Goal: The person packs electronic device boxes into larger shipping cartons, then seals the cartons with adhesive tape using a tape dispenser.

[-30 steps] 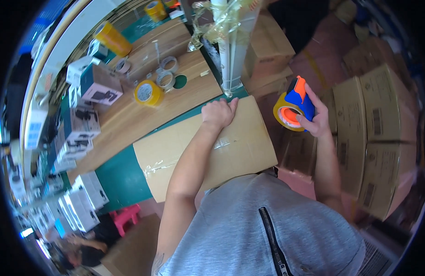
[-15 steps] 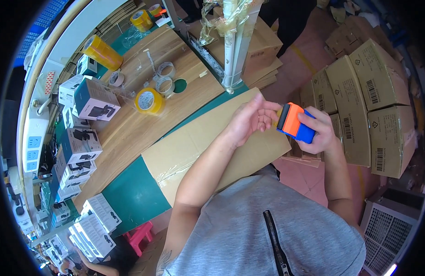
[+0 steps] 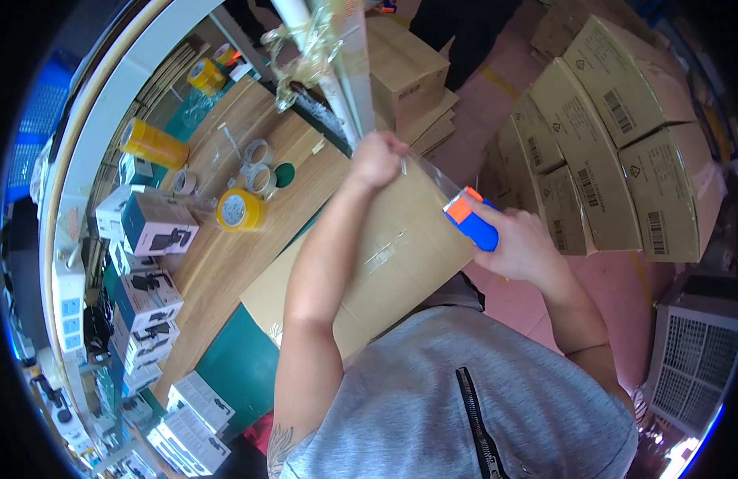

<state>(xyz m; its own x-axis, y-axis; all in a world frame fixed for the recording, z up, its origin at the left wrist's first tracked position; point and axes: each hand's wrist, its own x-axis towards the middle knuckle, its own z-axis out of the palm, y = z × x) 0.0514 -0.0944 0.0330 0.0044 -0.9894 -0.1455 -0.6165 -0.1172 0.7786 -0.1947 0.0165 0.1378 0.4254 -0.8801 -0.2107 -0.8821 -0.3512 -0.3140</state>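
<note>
Blue tape dispenser — clamped in right hand; left hand — pinching clear tape near brown carton.

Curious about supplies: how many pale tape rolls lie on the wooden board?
3: pale roll beside green circle, another roll just beyond, third roll farther left. More may be hidden.

Green bench — cardboard box, wood-grain board, yellow tape roll atop the board

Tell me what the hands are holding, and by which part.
The right hand holds the orange-and-blue tape dispenser by its blue body. The left hand grips the clear tape strip at its end away from the dispenser.
</note>
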